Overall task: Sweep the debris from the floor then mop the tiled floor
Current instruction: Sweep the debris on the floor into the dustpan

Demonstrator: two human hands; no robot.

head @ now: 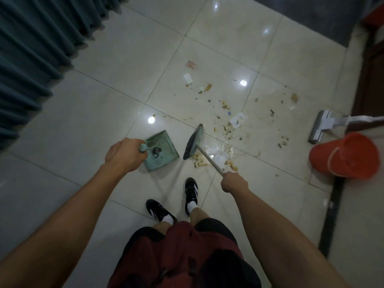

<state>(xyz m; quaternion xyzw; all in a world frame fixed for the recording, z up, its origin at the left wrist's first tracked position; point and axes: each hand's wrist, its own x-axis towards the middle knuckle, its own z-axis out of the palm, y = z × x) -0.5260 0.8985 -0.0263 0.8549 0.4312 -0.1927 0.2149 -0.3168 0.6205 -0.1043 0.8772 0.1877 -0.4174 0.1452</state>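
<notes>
Pale green plastic fills the left hand [122, 154]: it is closed around the handle of a dustpan [162, 149], which rests on the tile just left of centre frame, its mouth turned toward the right. The right hand [233, 181] is wrapped tight around the metal shaft of a broom [193, 142], whose head stands on the floor just beside the pan's open edge.

Outward from the bristles, the debris [224, 125] lies mostly on the far side of the broom, to the right of centre: torn paper, crumbs and yellowish scraps, thickest near the shaft and thinning toward the upper middle of the frame, where a few paper bits sit well apart. The pan holds only a dark smudge or two.

By my reckoning the sweeping has barely started; nearly all the mess has yet to be gathered. At the right edge a mop [320, 125] lies on the floor beside a red bucket [345, 156], both untouched, so the mopping is all still ahead.
</notes>
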